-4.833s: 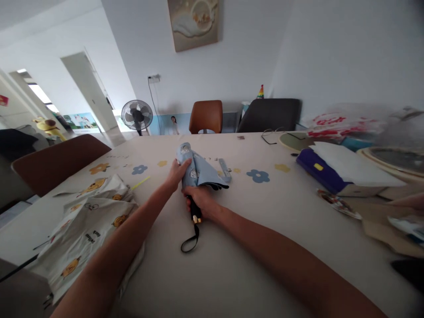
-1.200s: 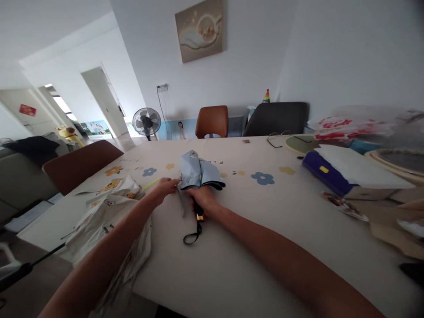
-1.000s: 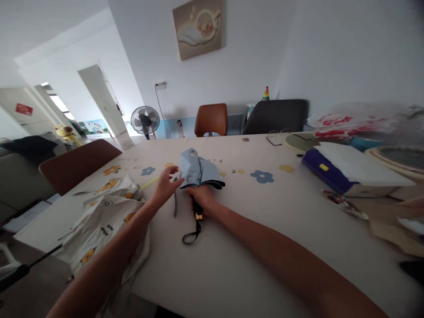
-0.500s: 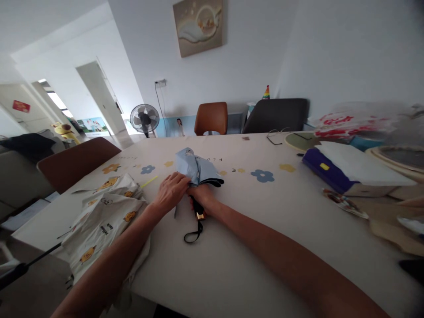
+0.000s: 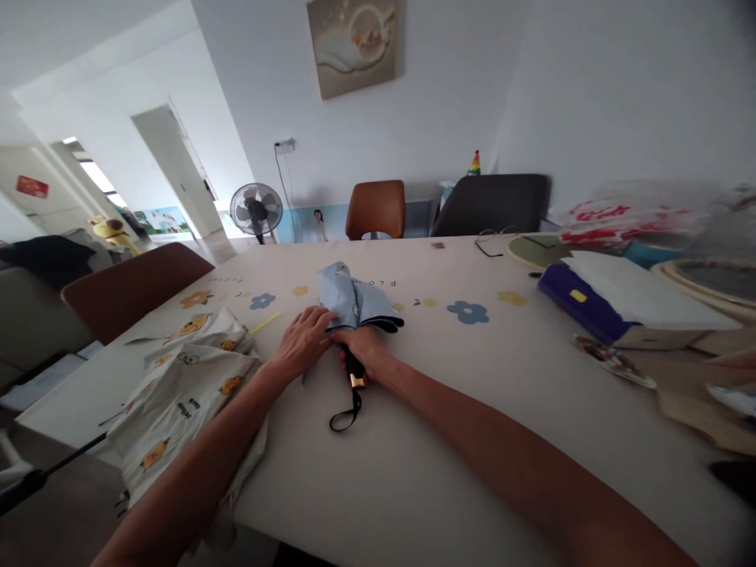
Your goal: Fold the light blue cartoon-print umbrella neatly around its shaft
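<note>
A folding umbrella [image 5: 366, 303] with light blue cloth lies on the table, canopy bunched and pointing away from me. Its black handle has a gold band [image 5: 357, 381] and a black wrist loop [image 5: 346, 421]. My right hand [image 5: 363, 348] is closed around the upper handle, just below the canopy's dark hem. On the canopy's left side, my left hand [image 5: 304, 339] has its bent fingers on the cloth edge, gripping a fold. A thin grey strip hangs below the left palm; what it belongs to is hidden.
Left on the table lies a crumpled cream cloth [image 5: 189, 394] with yellow duck prints, and a dark rod [image 5: 76, 451] sticks out near it. At right are a purple-and-white box [image 5: 591, 307], eyeglasses [image 5: 490, 244] and plastic bags [image 5: 620, 216]. Chairs [image 5: 376, 206] stand behind.
My left hand has shifted slightly left along the canopy edge, its fingers a little more spread. The canopy has moved slightly right. My right hand keeps its hold on the handle.
</note>
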Available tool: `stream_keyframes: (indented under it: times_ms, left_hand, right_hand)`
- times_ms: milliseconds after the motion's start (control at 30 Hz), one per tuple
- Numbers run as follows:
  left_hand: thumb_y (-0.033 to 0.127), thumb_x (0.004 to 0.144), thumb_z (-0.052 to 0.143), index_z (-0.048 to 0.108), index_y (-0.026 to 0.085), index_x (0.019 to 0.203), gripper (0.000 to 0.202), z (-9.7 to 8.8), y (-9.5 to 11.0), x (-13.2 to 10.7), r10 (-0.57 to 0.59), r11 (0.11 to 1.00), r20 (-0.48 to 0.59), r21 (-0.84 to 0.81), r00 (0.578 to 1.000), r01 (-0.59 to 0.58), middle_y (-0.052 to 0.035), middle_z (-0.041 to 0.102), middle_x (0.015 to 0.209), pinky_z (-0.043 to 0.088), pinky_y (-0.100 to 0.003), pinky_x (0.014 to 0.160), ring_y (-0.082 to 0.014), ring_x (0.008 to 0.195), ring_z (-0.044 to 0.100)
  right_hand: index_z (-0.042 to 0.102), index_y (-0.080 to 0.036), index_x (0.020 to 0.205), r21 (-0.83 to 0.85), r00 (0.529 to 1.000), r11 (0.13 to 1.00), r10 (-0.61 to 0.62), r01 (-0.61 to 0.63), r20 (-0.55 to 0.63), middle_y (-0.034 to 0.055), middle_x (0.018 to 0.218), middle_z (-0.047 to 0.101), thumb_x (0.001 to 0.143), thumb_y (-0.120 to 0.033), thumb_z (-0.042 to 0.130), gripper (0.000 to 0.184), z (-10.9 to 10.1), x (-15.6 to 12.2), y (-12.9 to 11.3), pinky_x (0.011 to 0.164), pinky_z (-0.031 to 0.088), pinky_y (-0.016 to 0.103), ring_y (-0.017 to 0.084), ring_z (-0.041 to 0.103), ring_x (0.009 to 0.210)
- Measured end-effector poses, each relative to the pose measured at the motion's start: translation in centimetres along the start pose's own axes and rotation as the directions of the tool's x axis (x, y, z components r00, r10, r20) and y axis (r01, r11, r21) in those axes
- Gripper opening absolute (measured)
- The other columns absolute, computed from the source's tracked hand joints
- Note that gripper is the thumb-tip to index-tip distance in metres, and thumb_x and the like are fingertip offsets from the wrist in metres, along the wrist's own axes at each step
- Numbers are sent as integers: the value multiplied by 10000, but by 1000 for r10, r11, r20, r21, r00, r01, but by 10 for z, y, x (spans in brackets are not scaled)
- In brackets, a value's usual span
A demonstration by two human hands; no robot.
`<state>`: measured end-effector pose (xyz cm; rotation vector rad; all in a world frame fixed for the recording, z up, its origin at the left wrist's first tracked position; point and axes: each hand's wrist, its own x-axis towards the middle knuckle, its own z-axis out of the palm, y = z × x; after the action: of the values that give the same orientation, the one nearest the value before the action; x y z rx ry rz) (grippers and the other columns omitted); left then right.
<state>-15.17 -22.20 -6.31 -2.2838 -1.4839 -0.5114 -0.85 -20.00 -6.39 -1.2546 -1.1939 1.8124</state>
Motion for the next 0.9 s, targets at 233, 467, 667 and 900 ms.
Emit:
stream_keyframes:
  times_ms: [233,467,667,900]
  left_hand:
    - [128,792,498,523,179,1064,278,8,4,3,-32,999,-70,35,997,34,-104,575,1061,421,-362,872,-243,1035,489]
    - [109,802,476,545,172,1029,246,11,4,3,-18,1000,-120,21,993,20,-98,583,1008,439,-339,839,-228,986,496]
    - [172,877,428,561,190,924,142,8,2,3,-29,1000,-92,7,995,30,-69,606,941,441,-300,741,-196,908,520]
    - [213,911,396,558,192,875,167,10,-5,0,11,998,-124,-54,992,-18,-46,614,885,439,-272,714,-165,881,529]
  right_hand:
    - [486,-166,550,7,999,1000,28,-28,30,-45,366,456,721,-205,633,229,0,2,2,314,400,206,91,426,297]
    - [487,-154,563,52,999,998,18,-20,38,-48,373,450,700,-277,694,277,0,0,1,291,390,199,84,418,295]
    - [502,-147,611,99,999,995,12,-16,39,-45,394,455,724,-370,685,310,-2,-3,-1,285,392,200,80,412,293]
    - [489,-155,629,118,1000,993,-2,3,-8,-6,440,481,787,-638,470,508,-4,-3,-4,263,403,239,107,447,316]
